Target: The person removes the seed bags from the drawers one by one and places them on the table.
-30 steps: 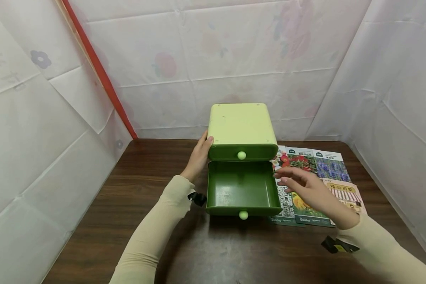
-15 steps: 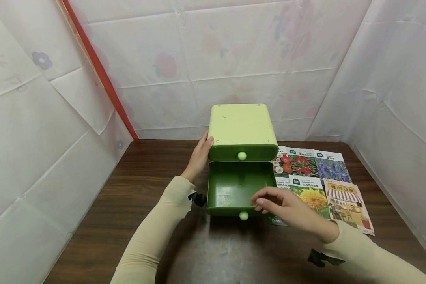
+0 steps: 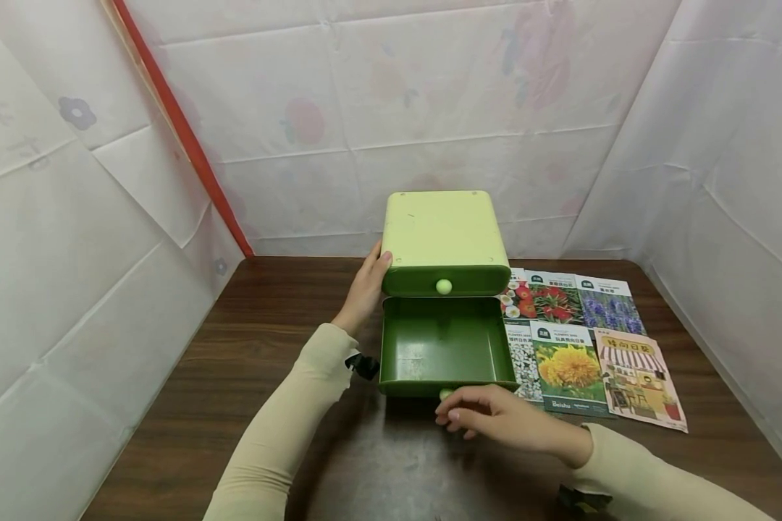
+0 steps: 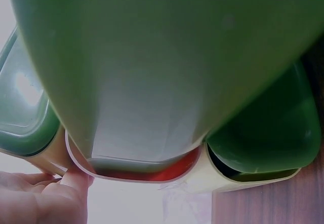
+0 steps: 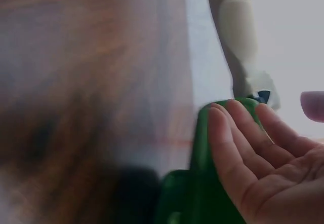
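Observation:
A pale-green drawer cabinet (image 3: 439, 228) stands near the table's back. Its top drawer (image 3: 417, 281) is pushed in. The drawer beneath it (image 3: 446, 340) is pulled far out, with its bare floor visible. Against the cabinet's left side rests my left hand (image 3: 363, 286), thumb at the front upper corner. In the left wrist view, another green drawer front (image 4: 276, 138) lies on the pulled-out drawer's far side. My right hand (image 3: 498, 416) hovers before the pulled-out drawer, fingers loosely bent, partly covering its round knob (image 3: 444, 393). The right wrist view shows its palm and nothing held.
Several flower seed packets (image 3: 570, 369) lie in two rows to the cabinet's right, including a pink one (image 3: 641, 380) with a shop picture. They sit on a dark wooden table (image 3: 287, 318). White patterned sheets (image 3: 300, 79) enclose the back and sides.
My right hand has moved left and toward me, from over the packets to the front of the pulled-out drawer, uncovering the packets. My left hand and the cabinet have stayed put.

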{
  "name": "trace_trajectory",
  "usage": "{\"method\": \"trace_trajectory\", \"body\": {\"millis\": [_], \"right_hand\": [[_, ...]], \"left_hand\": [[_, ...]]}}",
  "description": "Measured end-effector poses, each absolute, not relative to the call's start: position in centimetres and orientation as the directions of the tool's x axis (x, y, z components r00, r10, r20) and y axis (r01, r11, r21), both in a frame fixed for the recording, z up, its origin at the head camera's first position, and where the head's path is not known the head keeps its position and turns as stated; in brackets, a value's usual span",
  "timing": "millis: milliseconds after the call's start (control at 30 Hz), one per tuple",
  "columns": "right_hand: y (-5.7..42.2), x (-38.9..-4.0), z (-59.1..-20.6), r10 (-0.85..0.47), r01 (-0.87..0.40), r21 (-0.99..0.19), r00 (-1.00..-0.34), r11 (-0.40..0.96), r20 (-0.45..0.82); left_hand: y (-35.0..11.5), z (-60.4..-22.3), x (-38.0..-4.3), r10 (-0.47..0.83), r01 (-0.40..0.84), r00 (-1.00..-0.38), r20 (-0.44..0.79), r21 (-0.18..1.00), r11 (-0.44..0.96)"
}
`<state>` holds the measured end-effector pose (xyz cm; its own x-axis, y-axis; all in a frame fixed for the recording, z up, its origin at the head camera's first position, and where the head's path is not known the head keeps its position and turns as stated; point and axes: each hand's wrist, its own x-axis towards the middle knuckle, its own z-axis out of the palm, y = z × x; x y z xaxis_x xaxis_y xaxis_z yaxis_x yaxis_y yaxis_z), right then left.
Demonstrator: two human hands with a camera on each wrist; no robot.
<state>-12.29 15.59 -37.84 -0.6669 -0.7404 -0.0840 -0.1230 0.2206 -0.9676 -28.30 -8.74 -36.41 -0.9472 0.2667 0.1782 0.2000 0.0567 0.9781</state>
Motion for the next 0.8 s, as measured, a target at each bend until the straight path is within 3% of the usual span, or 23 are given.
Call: {"method": "trace_trajectory", "body": {"millis": [167, 400, 600, 800], "right_hand": [[15.4, -12.4, -39.9, -0.756, -0.030, -0.971, -0.634, 0.236, -0.164], [15.0, -12.8, -41.9, -0.736, 0.242, -0.953, -0.609, 0.182, -0.295], [14.2, -13.1, -42.7, -0.664, 0.408, -0.909, -0.658, 0.083, -0.356], [13.5, -12.9, -42.7, -0.633, 0.465, -0.885, -0.686, -0.002, -0.359]], "left_hand": [[-8.7, -36.4, -28.2, 0.274, 0.211, -0.943, 0.191, 0.976, 0.048], [-8.7, -36.4, -28.2, 0.277, 0.212, -0.942, 0.189, 0.976, 0.056], [-8.7, -36.3, -28.1, 0.267, 0.206, -0.947, 0.178, 0.975, 0.082], [-8.7, -36.3, -28.2, 0.246, 0.198, -0.955, 0.166, 0.974, 0.111]]}}
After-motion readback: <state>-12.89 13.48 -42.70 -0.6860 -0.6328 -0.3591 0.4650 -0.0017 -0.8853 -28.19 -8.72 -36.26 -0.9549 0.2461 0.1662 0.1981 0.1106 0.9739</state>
